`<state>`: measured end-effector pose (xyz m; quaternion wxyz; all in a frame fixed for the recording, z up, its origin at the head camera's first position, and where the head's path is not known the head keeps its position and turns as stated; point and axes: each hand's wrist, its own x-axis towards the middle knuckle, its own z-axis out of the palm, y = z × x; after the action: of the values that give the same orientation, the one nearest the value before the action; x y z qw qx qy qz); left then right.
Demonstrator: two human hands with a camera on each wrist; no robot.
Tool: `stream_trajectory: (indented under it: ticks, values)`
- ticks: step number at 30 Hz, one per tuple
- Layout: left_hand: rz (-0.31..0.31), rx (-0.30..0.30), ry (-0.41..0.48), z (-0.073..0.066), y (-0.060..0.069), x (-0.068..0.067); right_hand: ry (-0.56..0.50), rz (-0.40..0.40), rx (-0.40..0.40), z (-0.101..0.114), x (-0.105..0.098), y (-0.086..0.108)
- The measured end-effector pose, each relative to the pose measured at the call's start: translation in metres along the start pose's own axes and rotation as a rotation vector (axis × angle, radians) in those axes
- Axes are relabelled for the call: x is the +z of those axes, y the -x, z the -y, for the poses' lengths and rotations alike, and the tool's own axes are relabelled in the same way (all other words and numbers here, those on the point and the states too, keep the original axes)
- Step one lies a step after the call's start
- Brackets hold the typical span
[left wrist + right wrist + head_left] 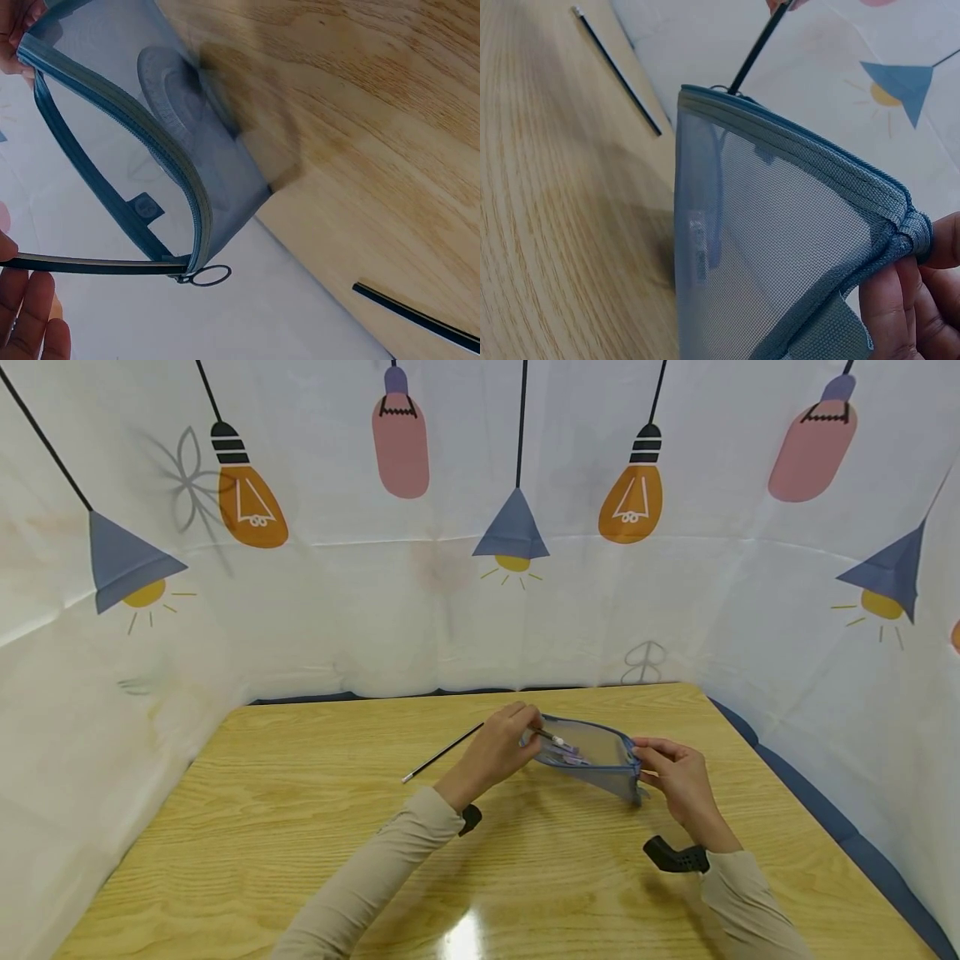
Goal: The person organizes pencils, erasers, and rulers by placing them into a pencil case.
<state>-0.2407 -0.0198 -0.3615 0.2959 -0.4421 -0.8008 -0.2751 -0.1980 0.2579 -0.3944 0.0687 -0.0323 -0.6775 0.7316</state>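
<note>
My left hand (498,745) pinches a black pencil (97,265) whose far end is at the mouth of a blue mesh zip pouch (611,783). In the right wrist view this pencil (759,49) slants down behind the pouch's zipped rim. With thumb and fingers, my right hand (678,777) grips the pouch's right corner and holds it tilted above the table. The zip is undone and the mouth gapes. Through the mesh shows a curved, clear thing with ruled marks (169,90), like a protractor. Small purple things (576,758) lie inside, their kind unclear.
A second black pencil (442,752) with a white end lies on the wooden table (300,810), left of the pouch. White cloth (330,610) printed with lamps and bulbs hangs behind the table and at both sides.
</note>
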Motion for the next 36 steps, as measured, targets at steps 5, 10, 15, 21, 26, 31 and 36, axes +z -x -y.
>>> stream_trajectory:
  ticks: [5, 10, 15, 21, 26, 31, 36]
  values:
    - [-0.019, 0.017, 0.02, 0.002, -0.001, 0.004, 0.001, 0.003, 0.003, -0.001, -0.001, 0.0]
    - [-0.017, 0.024, 0.031, 0.002, -0.001, 0.007, 0.0, -0.001, -0.001, -0.001, 0.0, 0.0]
    - [0.015, 0.028, -0.009, 0.004, 0.001, 0.012, 0.007, -0.012, 0.003, -0.002, 0.0, -0.001]
    - [0.055, 0.051, -0.056, 0.003, 0.001, 0.017, 0.005, -0.009, 0.005, -0.003, -0.002, -0.002]
    - [0.075, 0.072, -0.1, 0.001, -0.002, 0.02, 0.003, -0.008, 0.008, -0.004, -0.002, -0.002]
    - [0.106, 0.079, -0.138, -0.002, -0.005, 0.024, 0.012, -0.007, 0.01, -0.003, -0.002, -0.002]
    - [0.134, 0.099, -0.153, -0.005, -0.009, 0.029, 0.012, -0.003, 0.004, -0.002, -0.002, -0.001]
